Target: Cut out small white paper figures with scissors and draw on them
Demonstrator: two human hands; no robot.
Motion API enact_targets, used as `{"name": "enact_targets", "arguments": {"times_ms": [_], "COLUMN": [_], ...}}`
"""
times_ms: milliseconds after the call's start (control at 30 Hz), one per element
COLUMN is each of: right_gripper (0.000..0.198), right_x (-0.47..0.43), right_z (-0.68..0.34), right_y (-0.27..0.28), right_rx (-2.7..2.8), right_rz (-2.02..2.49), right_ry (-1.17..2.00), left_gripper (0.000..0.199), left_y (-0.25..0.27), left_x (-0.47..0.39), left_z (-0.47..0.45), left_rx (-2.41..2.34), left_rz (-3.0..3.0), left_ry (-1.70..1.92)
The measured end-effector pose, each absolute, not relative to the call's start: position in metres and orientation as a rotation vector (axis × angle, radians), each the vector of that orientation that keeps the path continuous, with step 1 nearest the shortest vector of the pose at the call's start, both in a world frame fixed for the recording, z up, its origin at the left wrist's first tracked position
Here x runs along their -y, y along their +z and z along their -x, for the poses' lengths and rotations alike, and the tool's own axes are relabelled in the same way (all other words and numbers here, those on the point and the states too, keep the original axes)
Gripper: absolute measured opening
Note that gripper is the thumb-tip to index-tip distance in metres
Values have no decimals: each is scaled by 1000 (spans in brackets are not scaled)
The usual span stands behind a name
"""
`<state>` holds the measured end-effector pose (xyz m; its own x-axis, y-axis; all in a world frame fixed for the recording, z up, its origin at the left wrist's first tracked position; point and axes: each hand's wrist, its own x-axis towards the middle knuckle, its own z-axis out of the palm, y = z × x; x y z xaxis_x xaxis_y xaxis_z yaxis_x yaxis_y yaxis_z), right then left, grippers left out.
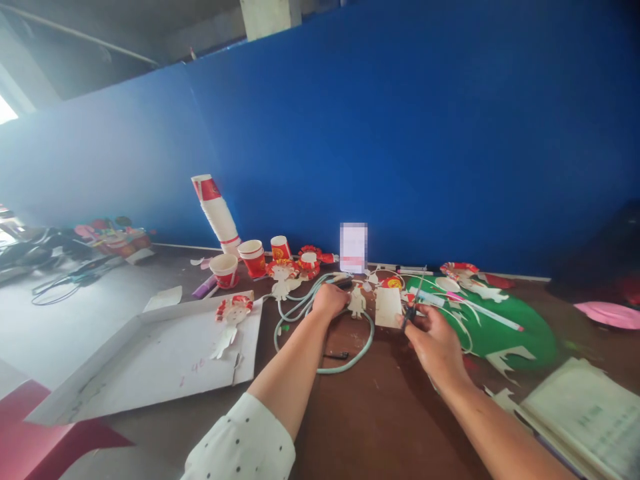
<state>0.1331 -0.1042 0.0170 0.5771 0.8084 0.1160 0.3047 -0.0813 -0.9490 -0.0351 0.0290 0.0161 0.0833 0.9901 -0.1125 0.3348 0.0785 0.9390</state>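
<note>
Right of the frame's centre, the right hand (436, 335) has its grip wrapped around dark-handled scissors (409, 315). At centre, the left hand (331, 300) curls beside a paper figure (357, 302); whether its grip pinches it, I cannot tell.

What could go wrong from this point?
Scissors in the right hand stand close to the card and might nick it. The left hand is near the looped cable and may snag it. The tall cup stack appears to lean, so a bump could topple it.
</note>
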Motion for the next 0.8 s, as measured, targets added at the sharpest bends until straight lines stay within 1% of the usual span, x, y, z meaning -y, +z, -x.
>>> {"name": "enact_targets", "arguments": {"times_ms": [100, 200, 300, 467, 600, 800], "right_gripper": [48, 49, 51, 53, 51, 49], "right_x": [103, 102, 102, 103, 105, 107], "right_z": [-133, -135, -136, -135, -134, -131], "right_y": [16, 12, 9, 9, 13, 16], "right_rx": [917, 912, 904, 890, 897, 896], "right_rz": [1645, 1643, 1620, 1603, 1596, 1623], "right_ry": [572, 602, 630, 644, 630, 606], "left_gripper": [11, 17, 24, 33, 42, 45], "left_y": [28, 41, 45, 34, 25, 17], "left_x": [-23, -14, -2, 15, 21, 20], "left_z": [44, 51, 50, 31, 22, 20], "left_rx": [-1396, -1190, -951, -866, -911, -889], "left_rz": [-1331, -1061, -851, -896, -952, -945], "left_ry": [943, 1028, 992, 931, 933, 981]}}
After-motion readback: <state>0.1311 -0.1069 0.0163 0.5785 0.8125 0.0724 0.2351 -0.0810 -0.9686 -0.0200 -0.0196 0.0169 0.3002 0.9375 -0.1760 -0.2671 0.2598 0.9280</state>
